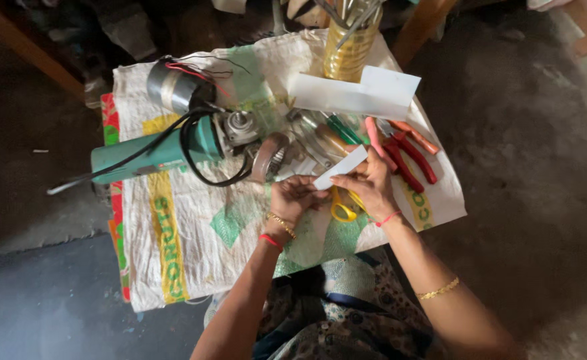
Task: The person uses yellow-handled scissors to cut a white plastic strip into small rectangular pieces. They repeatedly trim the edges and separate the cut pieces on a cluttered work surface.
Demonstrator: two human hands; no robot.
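Single head-worn view, looking steeply down from above the person's own lap. It sits close over both forearms and faces a sack-covered counter [173, 253]. Bare floor [540, 167] frames the counter on every side.

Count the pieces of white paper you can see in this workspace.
2. A small strip is held between the left hand and right hand; a larger piece lies beside the yellow jar. Others may be hidden.

Small repair workshop: green angle grinder [153, 155] on a woven sack [173, 227], bare motor [171, 87] behind it, red pliers [410, 157] to its right, rough concrete floor [533, 167].
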